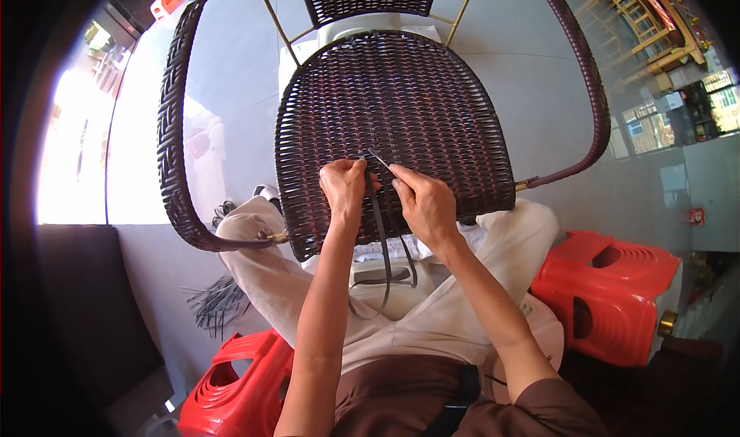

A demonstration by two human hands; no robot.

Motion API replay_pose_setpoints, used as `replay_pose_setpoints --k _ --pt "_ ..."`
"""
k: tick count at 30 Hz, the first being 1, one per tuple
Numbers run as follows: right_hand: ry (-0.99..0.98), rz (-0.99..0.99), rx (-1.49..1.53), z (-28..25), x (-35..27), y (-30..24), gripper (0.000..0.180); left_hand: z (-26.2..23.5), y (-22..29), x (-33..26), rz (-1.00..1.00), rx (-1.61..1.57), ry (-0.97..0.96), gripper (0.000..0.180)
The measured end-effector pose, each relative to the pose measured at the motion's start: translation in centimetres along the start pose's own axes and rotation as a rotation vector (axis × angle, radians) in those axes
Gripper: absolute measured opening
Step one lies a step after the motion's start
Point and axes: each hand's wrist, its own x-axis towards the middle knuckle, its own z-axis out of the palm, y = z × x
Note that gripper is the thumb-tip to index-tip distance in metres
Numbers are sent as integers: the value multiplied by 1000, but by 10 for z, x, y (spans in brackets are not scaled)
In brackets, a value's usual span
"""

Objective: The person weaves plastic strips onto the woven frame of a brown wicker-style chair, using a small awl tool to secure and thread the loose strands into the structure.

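A dark brown woven chair seat (385, 90) lies in front of me, above my knees. My left hand (344, 189) is closed at its near part, pinching a flat dark strip (383, 236) that hangs down in a loop toward my lap. Just to the right, my right hand (428, 206) grips a thin metallic tool (378, 158), its tip pointing at the weave beside my left fingertips. The kind of tool is too small to make out. My fingers partly hide the spot where strip and weave meet.
Curved armrests, the left (171, 113) and the right (595, 82), arch on both sides of the seat. Red plastic stools stand at my right (617, 314) and left (231, 394). A bundle of loose dark strips (220, 302) lies on the floor. Wooden furniture (655, 32) is far right.
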Motion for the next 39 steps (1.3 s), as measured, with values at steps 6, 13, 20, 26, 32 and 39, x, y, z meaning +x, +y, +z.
replay_pose_setpoints --k 6,13,20,26,32,39 --pt "-182 144 -89 3 15 1 18 3 3 -2 7 37 35 18" --pt "-209 110 0 6 27 12 17 2 1 -1 16 33 29 18" --pt "-60 89 90 20 4 14 21 1 0 -4 79 70 20 19" --pt "25 -9 -70 27 -7 11 25 1 -2 -6 124 91 15 20" --pt "84 -71 -108 31 -11 12 28 0 -3 -1 191 77 31 19" --pt "60 -45 -112 28 -12 9 27 1 8 -3 176 102 28 18"
